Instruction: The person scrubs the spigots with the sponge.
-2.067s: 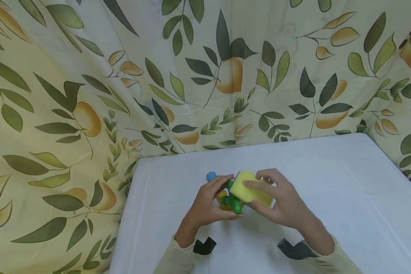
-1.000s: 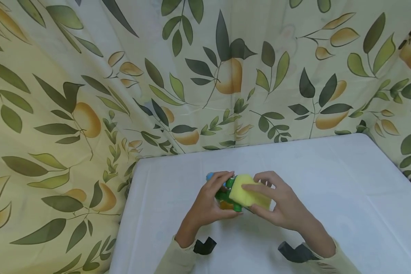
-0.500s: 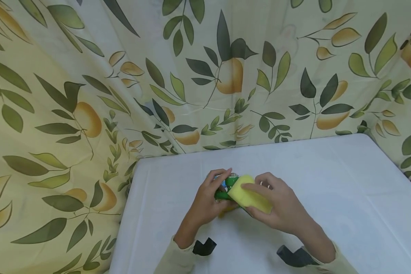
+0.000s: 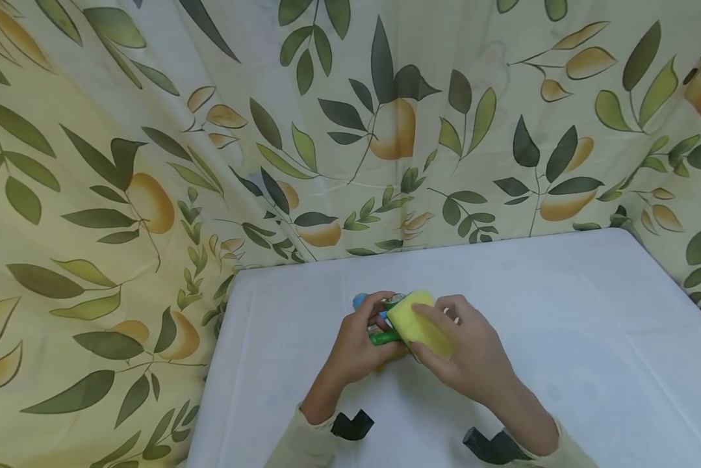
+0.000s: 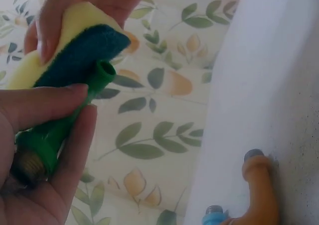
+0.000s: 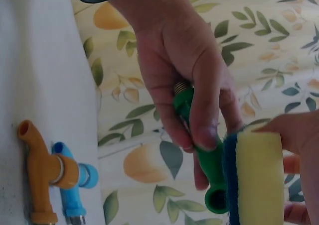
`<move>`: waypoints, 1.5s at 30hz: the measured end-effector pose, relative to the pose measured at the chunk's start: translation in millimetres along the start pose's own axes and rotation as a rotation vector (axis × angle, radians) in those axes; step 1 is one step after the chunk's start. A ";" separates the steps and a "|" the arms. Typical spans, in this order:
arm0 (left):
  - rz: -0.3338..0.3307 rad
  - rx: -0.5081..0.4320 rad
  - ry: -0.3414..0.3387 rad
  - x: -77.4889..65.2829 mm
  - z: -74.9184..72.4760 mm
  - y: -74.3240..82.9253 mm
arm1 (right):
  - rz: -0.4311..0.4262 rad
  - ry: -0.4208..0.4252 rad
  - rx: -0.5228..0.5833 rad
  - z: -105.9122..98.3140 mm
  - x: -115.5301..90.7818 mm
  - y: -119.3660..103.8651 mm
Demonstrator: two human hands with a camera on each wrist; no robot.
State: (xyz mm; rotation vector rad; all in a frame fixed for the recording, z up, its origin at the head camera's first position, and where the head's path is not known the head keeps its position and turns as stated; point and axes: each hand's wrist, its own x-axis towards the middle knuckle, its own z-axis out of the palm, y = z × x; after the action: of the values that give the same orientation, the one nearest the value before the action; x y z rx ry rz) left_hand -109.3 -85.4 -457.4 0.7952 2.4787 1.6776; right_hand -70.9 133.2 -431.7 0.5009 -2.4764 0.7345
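A green plastic tap (image 5: pixel 47 140) with a threaded metal end is gripped between thumb and fingers of my left hand (image 4: pixel 353 344). My right hand (image 4: pixel 473 348) holds a yellow sponge (image 4: pixel 423 325) with a dark blue-green scouring pad (image 5: pixel 82 53) on one face. In the right wrist view that pad lies against the open spout end of the green tap (image 6: pixel 212 170). Seen from the head, sponge and fingers cover much of the tap.
On the white table (image 4: pixel 292 305), an orange tap (image 6: pixel 37 170) and a blue tap (image 6: pixel 72 200) lie close together, mostly hidden behind my left hand in the head view. A leaf-and-fruit patterned curtain (image 4: pixel 338 162) hangs along the table's far and left sides.
The green tap has turned in my left hand, its green end swinging from downward to leftward. My right hand and the sponge have shifted slightly left, over the tap.
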 end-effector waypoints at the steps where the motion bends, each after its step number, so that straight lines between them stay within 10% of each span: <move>1: 0.001 -0.036 -0.021 0.0 -0.3 -0.7 | 0.000 -0.003 -0.001 -0.3 -0.2 -0.1; 9: 0.070 -0.649 -0.394 -0.1 -19.4 -20.6 | 0.057 0.014 0.062 -1.2 -0.5 6.5; 13: 0.074 -0.779 -0.477 0.9 -21.7 -29.0 | 0.096 0.012 0.117 -0.8 -2.4 7.0; 30: 0.170 -0.966 -0.391 5.5 -4.5 -32.9 | 0.084 0.055 0.149 1.6 -3.6 0.5; 42: 0.189 -0.941 -0.315 6.8 -1.0 -33.0 | 0.084 0.045 0.168 2.1 -3.6 -4.3; 45: 0.183 -0.908 -0.259 7.2 -0.8 -32.4 | -0.035 -0.007 0.253 3.0 -6.5 -6.6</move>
State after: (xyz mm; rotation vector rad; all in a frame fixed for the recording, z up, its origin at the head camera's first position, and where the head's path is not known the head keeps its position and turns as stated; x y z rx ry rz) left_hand -128.3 -92.1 -483.8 1.0029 1.2619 2.2543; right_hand -63.7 127.5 -434.9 0.6367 -2.3872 1.0399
